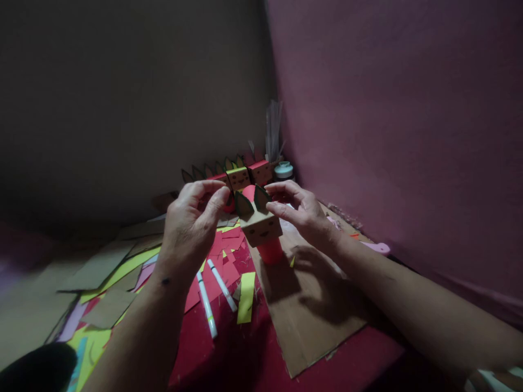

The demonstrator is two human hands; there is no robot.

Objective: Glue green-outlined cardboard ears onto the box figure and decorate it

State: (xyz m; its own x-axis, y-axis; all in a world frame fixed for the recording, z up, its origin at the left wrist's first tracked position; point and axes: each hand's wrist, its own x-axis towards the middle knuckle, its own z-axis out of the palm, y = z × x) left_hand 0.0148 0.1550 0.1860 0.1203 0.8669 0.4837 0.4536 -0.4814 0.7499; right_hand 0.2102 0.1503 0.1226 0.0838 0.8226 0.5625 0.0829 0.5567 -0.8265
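A small figure with a box-shaped cardboard head (261, 226) stands upright in front of me. Its head has a drawn face and two pointed, dark-edged ears, and sits on a red cylinder body (270, 251). To the left of the ears, my left hand (194, 220) is raised, thumb and forefinger curved towards each other, with nothing visible between them. My right hand (300, 211) is at the right ear (262, 197), its thumb and forefinger apart. The fingertips come up to that ear's edge; whether they touch it I cannot tell.
Beneath the figure lies a brown cardboard sheet (300, 326) on a red table surface (229, 359). Two white markers (207, 307), a yellow paper strip (246, 298) and red paper scraps lie left. Similar figures (238, 178) and a teal-lidded jar (284, 170) stand behind, near the walls.
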